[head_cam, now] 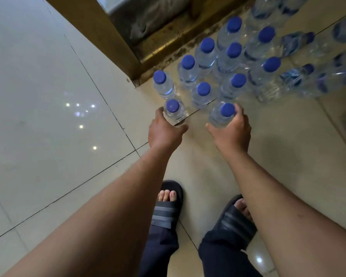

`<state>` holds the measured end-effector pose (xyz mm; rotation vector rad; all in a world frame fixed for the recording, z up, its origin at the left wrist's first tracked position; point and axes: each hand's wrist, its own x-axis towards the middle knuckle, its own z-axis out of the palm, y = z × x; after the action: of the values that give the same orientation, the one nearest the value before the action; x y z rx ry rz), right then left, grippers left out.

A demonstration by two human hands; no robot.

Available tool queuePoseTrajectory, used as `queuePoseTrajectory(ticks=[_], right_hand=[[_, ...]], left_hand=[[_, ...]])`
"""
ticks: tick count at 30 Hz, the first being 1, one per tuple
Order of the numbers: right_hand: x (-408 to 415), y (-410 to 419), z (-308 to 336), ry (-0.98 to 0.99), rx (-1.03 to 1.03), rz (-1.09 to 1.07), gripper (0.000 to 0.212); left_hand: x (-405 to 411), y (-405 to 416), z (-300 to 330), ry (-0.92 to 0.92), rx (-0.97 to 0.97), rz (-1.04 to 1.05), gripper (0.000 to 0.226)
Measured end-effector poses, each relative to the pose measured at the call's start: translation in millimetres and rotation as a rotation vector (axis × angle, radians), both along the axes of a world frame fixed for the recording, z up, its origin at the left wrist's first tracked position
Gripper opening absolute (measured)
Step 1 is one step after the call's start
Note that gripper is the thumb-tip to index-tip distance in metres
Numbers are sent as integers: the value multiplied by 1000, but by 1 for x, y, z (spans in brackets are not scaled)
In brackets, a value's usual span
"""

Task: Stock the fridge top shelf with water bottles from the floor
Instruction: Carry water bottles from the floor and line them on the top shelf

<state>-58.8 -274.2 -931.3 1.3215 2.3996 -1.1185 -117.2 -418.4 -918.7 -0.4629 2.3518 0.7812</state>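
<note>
Several clear water bottles with blue caps stand upright in rows on the tiled floor (48, 96). My left hand (164, 132) wraps around the nearest left bottle (173, 108). My right hand (233, 132) grips the nearest right bottle (223, 114), with the fingers curled behind its cap. Both bottles are at the front of the group, about level with the floor. Behind them stand others, such as one bottle (203, 92) between my hands and another bottle (161, 82) at the far left. The fridge is not in view.
A brown wooden frame (112, 37) with a worn threshold runs behind the bottles at the top. A reflective panel (332, 56) at the right mirrors more bottles. My feet in dark slides (168, 204) stand on the tiles just below my hands.
</note>
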Motion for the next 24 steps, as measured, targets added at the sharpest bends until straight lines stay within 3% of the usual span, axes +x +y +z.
queuePoseTrajectory(ticks=[5,12,17,24], right_hand=[[-7,-1,-42,145,48,-116,54],[10,14,-7,127,41,-48,51],[36,20,103,167,47,-86,44],[83,33,335,203,45,-171,47]], left_hand=[[-12,-1,-40,156,88,62,65],[-6,-7,-9,205,41,-56,55],[16,-3,94,225,17,-201,55],[41,30,328,253,123,-427,56]])
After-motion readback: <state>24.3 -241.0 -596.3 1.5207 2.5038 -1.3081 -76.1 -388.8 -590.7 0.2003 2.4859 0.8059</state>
